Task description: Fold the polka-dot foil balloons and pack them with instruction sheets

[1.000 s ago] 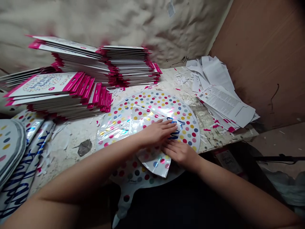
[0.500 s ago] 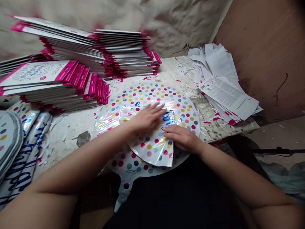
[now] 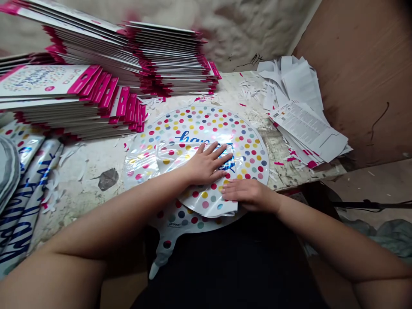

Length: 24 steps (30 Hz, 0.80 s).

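A flat round foil balloon [image 3: 206, 118] with coloured dots and blue lettering lies on the table, its neck hanging over the front edge. On top of it rests a folded foil balloon [image 3: 201, 201] with the same dots. My left hand [image 3: 207, 165] presses flat on the folded balloon, fingers spread. Along the folded balloon's right edge lies my right hand [image 3: 249, 193], its fingers stretched out flat and the palm side hidden.
Stacks of white and pink packets [image 3: 174, 60] stand at the back and left. Folded foil balloons [image 3: 32, 189] lie at the left edge. A pile of printed paper sleeves [image 3: 309, 133] sits at right. Paper scraps litter the worn table [image 3: 86, 189].
My left hand has slid slightly right and down over the folded balloon, uncovering more blue lettering. The right hand has moved slightly down along the edge. The view has shifted a little.
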{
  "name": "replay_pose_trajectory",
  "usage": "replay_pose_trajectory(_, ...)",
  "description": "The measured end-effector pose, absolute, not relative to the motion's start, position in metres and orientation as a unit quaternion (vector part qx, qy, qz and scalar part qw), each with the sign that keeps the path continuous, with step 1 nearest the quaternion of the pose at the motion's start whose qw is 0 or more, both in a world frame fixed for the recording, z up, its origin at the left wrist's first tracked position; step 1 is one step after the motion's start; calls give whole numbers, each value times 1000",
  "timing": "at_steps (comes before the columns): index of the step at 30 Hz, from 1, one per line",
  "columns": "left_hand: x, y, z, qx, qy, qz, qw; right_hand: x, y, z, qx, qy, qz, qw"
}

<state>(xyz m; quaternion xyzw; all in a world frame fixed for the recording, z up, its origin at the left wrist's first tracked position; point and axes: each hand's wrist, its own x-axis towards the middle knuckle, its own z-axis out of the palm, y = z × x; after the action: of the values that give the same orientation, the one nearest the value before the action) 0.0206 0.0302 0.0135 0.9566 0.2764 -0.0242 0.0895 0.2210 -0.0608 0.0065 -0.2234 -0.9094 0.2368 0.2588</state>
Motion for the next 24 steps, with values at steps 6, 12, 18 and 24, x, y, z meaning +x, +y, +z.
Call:
replay_pose_trajectory(6,-47,39,17,946,295,-67,121,220,-32,22,-545,-605,510,277)
replay_pose_trajectory(12,-98,21,50,827,555,36,80,198,-1,21,-655,-408,593,229)
replay_pose_trajectory(18,-38,-51,35,947,315,53,42,195,8,8,-680,-454,535,212)
replay_pose_trajectory(24,-39,-53,9,934,355,17,31,195,15,7,-707,-523,437,188)
